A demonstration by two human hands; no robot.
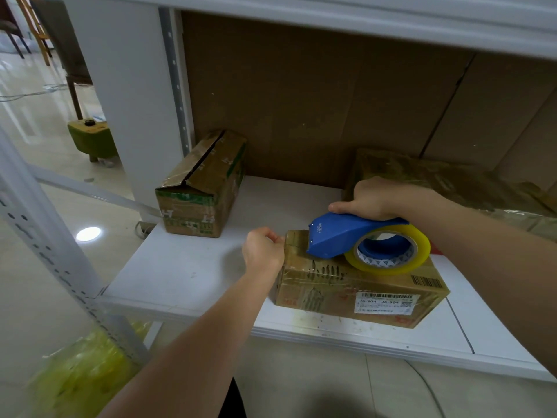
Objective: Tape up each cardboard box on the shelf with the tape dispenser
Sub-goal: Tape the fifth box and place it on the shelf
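So the right hand (376, 197) is wrapped around the top of a blue plastic tape dispenser (346, 236) loaded with a roll of clear yellowish packing tape (391, 254), fingers curled over the handle and the thumb tip poking out on the left side. The dispenser's nose is sitting on top of a brown cardboard box with white barcode labels (355, 288), up near its left end, and the roll rests on the box lid further right.

The left hand (263, 250) is at the left end of that same box, fingers curled in tight and pinching at the top left corner edge. Can't really tell if it's got the loose tape end or just the cardboard edge, the fingers hide it. Thumb side is right against the box.

The box sits near the front edge of the white shelf board (187, 273), angled a bit so the labelled long side faces the camera. It already has a bunch of old shiny tape on it.

Further back on the left there's a smaller brown cardboard box with green printing (202, 188), top flaps not fully flat, a dark gap showing along the seam. It's well apart from the first one. Back right, behind the right hand, is a big crumpled brown cardboard box covered in glossy tape (452, 182).

The back of the shelf is lined with a plain brown cardboard sheet (301, 101). Down on the floor at lower left is a yellow-green plastic bag (81, 372).
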